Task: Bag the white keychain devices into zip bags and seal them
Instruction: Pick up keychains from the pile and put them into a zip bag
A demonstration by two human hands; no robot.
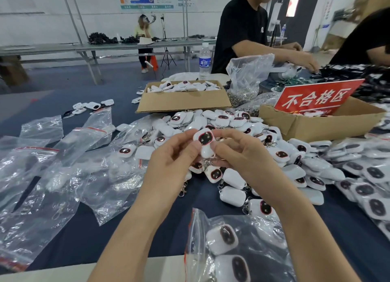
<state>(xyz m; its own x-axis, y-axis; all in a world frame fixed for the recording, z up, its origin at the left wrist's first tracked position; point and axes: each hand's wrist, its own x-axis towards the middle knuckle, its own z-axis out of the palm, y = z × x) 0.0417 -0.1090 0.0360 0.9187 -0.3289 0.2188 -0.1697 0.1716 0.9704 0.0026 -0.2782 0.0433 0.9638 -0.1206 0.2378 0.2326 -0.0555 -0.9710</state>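
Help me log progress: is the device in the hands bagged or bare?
Bare, not bagged. The left hand and right hand pinch the white keychain device above the pile; no plastic covers it.

White wall (31,5); grey benches (105,46).

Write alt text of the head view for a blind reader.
The left hand and right hand pinch one white keychain device over a pile of devices on a dark table. Empty zip bags lie left; a filled bag lies nearest.

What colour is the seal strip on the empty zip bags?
Red line across the clear plastic zip bag, clearest in head view.
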